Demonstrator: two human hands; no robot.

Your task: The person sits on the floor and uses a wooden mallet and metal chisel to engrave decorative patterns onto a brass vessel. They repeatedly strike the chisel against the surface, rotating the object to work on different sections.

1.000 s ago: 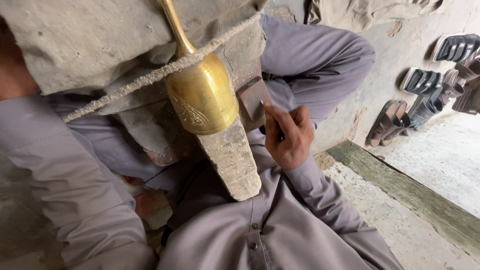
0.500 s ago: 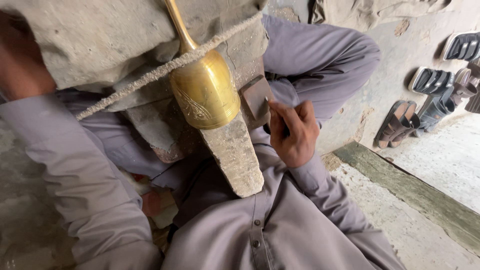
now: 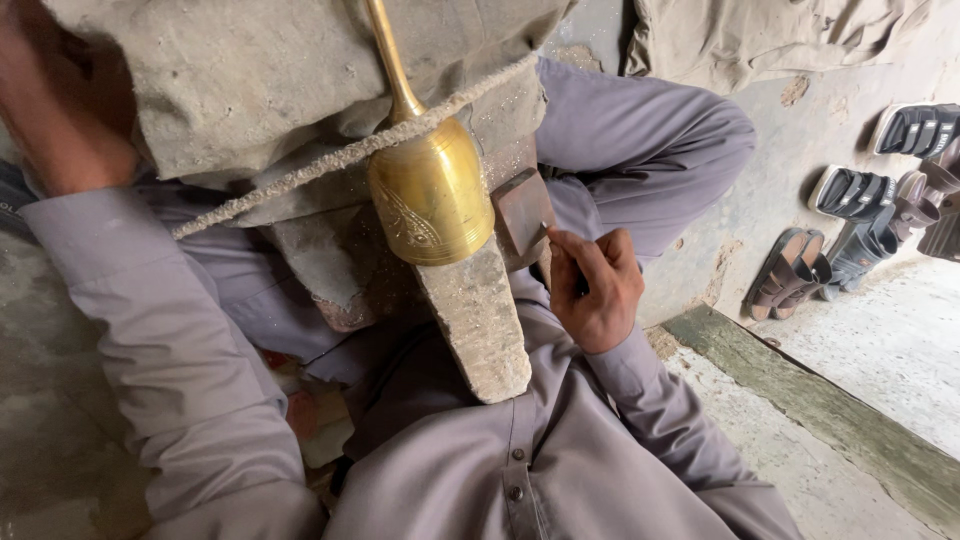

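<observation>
At far left the left hand [image 3: 60, 100] is blurred against coarse grey cloth [image 3: 250, 90]; whether its grip is closed cannot be told. A frayed, gritty cord [image 3: 340, 160] crosses the slim neck of a polished brass bell-shaped vessel [image 3: 430, 195], finely engraved, which lies mouth-down on a rough stone slab [image 3: 480, 320] over the lap. Just beside it, the right hand [image 3: 595, 290] has its grip pinched together on a small dark tool [image 3: 548, 230] touching a flat rusty metal block [image 3: 522, 208]. Ribbed sandals [image 3: 850, 230] lie far right.
</observation>
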